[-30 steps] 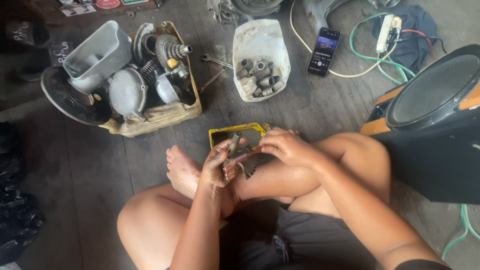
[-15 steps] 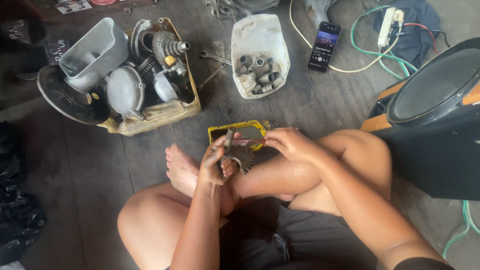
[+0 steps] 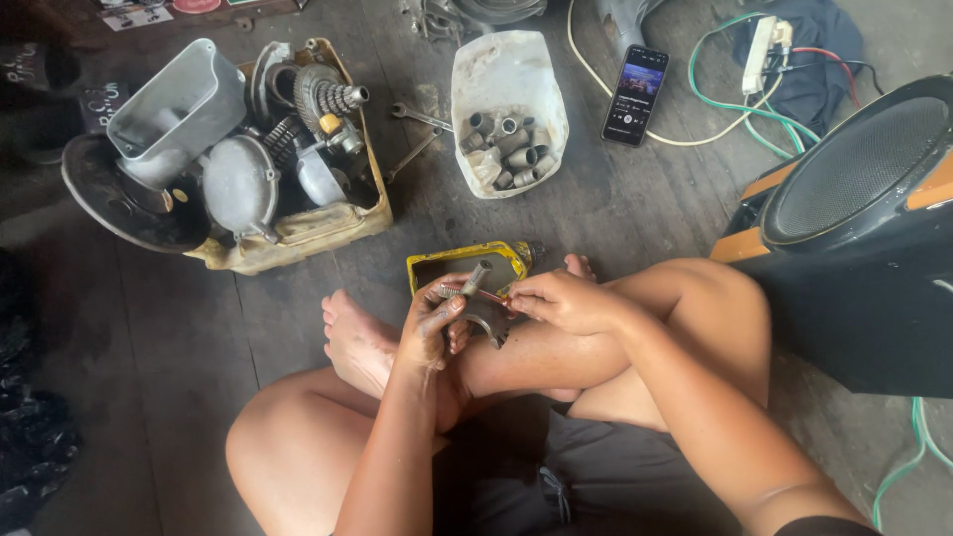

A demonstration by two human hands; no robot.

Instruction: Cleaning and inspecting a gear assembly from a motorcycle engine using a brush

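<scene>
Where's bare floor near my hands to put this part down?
Bare planks lie between the yellow crate and your left foot, and between the white tub and the yellow tray. It is crowded around the phone and cables.

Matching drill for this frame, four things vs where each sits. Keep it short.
Things:
1. phone
2. white tub of metal sleeves
3. yellow tray
4. speaker

Places:
A. on the floor just in front of the hands
B. at the right edge, beside the person's knee
C. top middle, lying next to a pale cable
D. between the crate of engine parts and the phone

Pairs: 1-C, 2-D, 3-A, 4-B
</scene>
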